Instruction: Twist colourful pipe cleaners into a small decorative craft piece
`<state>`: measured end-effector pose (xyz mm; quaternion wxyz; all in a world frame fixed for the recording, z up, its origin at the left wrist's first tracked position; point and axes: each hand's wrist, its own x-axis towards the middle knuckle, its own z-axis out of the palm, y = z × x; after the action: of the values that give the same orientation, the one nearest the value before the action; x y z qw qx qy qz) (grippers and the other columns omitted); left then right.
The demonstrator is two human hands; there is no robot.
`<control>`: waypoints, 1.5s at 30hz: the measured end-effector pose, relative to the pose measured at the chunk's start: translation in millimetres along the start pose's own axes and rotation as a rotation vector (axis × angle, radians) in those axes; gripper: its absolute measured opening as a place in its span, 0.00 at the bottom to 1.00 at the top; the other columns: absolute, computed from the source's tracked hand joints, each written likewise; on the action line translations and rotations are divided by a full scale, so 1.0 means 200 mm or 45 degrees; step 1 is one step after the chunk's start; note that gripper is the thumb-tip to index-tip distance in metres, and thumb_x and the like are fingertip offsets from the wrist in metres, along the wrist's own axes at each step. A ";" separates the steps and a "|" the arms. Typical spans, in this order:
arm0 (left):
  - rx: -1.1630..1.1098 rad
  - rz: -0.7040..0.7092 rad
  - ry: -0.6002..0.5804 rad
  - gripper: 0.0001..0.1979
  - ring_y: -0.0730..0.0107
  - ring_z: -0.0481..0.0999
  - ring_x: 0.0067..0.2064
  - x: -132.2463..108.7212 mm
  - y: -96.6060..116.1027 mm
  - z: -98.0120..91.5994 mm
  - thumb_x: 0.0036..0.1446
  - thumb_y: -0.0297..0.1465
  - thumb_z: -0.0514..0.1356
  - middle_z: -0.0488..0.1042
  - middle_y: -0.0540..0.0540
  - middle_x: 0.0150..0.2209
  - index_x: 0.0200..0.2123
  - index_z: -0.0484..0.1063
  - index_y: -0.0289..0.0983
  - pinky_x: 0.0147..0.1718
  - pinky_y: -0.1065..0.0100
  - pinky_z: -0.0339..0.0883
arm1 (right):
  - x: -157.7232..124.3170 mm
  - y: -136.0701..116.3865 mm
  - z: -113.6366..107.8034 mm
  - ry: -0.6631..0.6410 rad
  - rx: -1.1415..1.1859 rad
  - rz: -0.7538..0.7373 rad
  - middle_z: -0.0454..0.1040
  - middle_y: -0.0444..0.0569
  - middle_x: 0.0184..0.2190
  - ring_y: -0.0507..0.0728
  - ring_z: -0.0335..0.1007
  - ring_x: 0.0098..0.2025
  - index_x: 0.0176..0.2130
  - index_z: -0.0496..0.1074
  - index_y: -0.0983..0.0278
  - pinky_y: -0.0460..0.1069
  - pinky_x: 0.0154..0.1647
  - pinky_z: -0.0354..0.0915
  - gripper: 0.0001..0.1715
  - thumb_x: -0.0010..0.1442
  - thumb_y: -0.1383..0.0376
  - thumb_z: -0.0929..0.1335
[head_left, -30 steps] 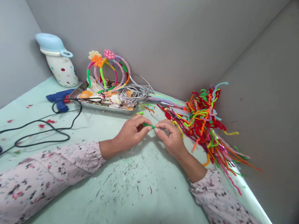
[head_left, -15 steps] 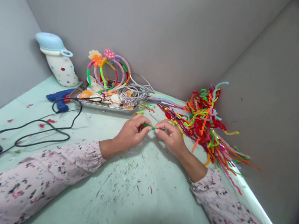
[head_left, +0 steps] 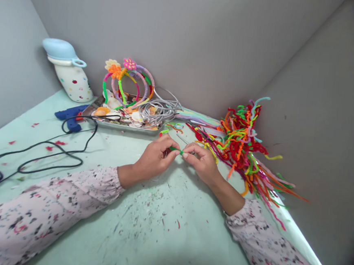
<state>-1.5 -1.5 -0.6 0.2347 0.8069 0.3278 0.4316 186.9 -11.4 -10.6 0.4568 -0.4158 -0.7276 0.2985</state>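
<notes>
A short green pipe cleaner (head_left: 173,149) is pinched at the middle of the table between the fingertips of both hands. My left hand (head_left: 156,157) closes thumb and forefinger on it from the left. From the right, my right hand (head_left: 203,162) pinches its other end, the two sets of fingertips almost meeting. A grey wire (head_left: 182,138) sticks out just beyond the right fingers; whether it joins the pipe cleaner is hidden. Small lime green and red fuzzy bits (head_left: 164,132) show behind the left knuckles.
Behind the hands stands a metal tray (head_left: 128,128) with pipe-cleaner headbands (head_left: 121,93) and a grey wire coil (head_left: 158,110). Left are a blue glue gun (head_left: 71,117), its black cable (head_left: 68,153) and a bottle (head_left: 73,81). A tangled pipe-cleaner heap (head_left: 242,137) lies right, against the grey wall.
Both hands stay in nearly the same place, with only slight finger movement around the green pipe cleaner. Nothing else has visibly moved.
</notes>
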 end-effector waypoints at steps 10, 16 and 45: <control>-0.025 -0.040 0.000 0.04 0.73 0.65 0.31 0.00 0.01 0.00 0.58 0.28 0.56 0.68 0.49 0.30 0.33 0.70 0.35 0.31 0.70 0.59 | 0.00 -0.01 0.00 0.010 -0.045 -0.043 0.69 0.44 0.28 0.54 0.64 0.35 0.29 0.70 0.61 0.51 0.40 0.61 0.08 0.59 0.61 0.67; 0.022 0.018 -0.037 0.03 0.73 0.64 0.31 -0.01 0.01 0.01 0.58 0.26 0.56 0.68 0.49 0.31 0.33 0.69 0.35 0.32 0.69 0.59 | 0.00 -0.02 0.00 -0.051 0.063 0.069 0.66 0.43 0.26 0.53 0.62 0.33 0.27 0.69 0.62 0.49 0.37 0.59 0.10 0.58 0.61 0.67; -0.129 -0.039 0.041 0.13 0.75 0.71 0.34 -0.01 0.02 0.01 0.60 0.30 0.57 0.67 0.42 0.46 0.49 0.67 0.37 0.33 0.71 0.68 | 0.02 -0.04 -0.03 0.116 -0.035 0.032 0.68 0.43 0.28 0.53 0.63 0.34 0.30 0.70 0.62 0.49 0.41 0.59 0.12 0.61 0.59 0.64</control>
<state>-0.3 -5.5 0.2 0.2767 0.7818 0.3216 0.4570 189.5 -11.0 -0.6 0.4799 -0.4442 -0.7048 0.2750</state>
